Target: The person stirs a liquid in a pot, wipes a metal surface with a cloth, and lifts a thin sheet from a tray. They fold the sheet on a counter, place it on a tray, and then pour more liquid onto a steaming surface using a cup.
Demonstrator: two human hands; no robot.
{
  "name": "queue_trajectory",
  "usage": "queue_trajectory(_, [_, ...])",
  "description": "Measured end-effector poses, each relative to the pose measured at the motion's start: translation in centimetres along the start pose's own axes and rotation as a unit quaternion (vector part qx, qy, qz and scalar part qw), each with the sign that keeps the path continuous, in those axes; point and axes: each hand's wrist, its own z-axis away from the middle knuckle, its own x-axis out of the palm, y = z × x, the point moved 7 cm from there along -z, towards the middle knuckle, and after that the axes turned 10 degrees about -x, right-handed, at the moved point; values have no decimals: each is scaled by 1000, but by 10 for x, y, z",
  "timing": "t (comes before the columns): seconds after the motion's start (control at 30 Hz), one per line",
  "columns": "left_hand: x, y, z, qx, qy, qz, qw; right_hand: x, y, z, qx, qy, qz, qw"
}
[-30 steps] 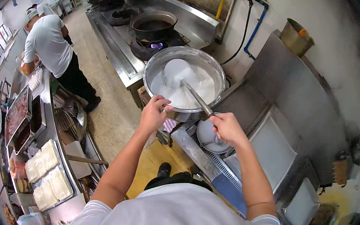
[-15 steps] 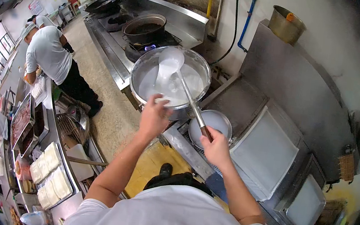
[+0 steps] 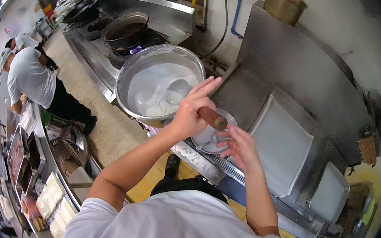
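My left hand [image 3: 192,114] grips the brown handle [image 3: 213,118] of a ladle near its end. The ladle's bowl [image 3: 178,91] is down in white liquid [image 3: 150,84] inside a big metal pot [image 3: 120,97]. Just right of the handle's tip, my right hand [image 3: 240,146] is open, fingers spread and holding nothing. Partly hidden beneath both hands is a round pan [image 3: 232,119].
A large square tray [image 3: 282,139] with a smooth white surface lies at the right, a smaller one [image 3: 330,191] beyond it. A dark pot [image 3: 125,29] stands by a lit burner. People in white shirts [image 3: 33,73] work along the left counter.
The ladle has dropped from above the pot into the liquid. My left hand has taken hold of its handle, and my right hand has let go. The view has shifted too.
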Motion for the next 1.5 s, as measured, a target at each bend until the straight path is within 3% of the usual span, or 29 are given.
queue_trajectory(0.03, [-8, -3, -6, -14, 9, 10, 1000, -16, 19, -14, 23, 37, 47, 998])
queue_trajectory(0.23, [-59, -26, -35, -148, 55, 129, 979, -79, 201, -48, 213, 233, -71, 946])
queue_trajectory(0.33, [-83, -68, -54, -144, 86, 152, 974, -76, 236, -63, 219, 289, -59, 930])
queue_trajectory(0.47, [-102, -150, -69, -235, 141, 382, 883, -80, 267, -86, 192, 338, -135, 911])
queue_trajectory(0.57, [-118, -191, -71, -288, 177, 435, 835, -118, 296, -100, 168, 357, -84, 915])
queue_trajectory(0.67, [-133, -226, -70, -297, 200, 442, 823, -104, 256, -95, 137, 432, -12, 891])
queue_trajectory(0.77, [-147, -252, -66, -288, 214, 453, 816, -77, 207, -98, 46, 396, -50, 916])
queue_trajectory(0.83, [-155, -262, -65, -266, 228, 495, 795, -53, 154, -105, -34, 382, 21, 923])
queue_trajectory(0.87, [-163, -267, -65, -247, 240, 472, 812, -34, 120, -107, -66, 366, 57, 927])
queue_trajectory(0.93, [-179, -265, -64, -277, 249, 449, 812, 1, 57, -115, -119, 317, 152, 929])
queue_trajectory(1.07, [-212, -268, -63, -257, 292, 455, 801, 68, -29, -145, -213, 235, 303, 898])
queue_trajectory(1.17, [-241, -257, -59, -247, 309, 455, 798, 127, -64, -173, -195, 156, 493, 833])
queue_trajectory(1.2, [-250, -258, -55, -249, 310, 440, 805, 138, -66, -185, -233, 133, 568, 778])
queue_trajectory(1.37, [-283, -260, -28, -261, 334, 399, 813, 168, -30, -255, -216, 78, 700, 676])
queue_trajectory(1.5, [-298, -243, -6, -218, 335, 335, 853, 166, 6, -298, -178, 17, 791, 585])
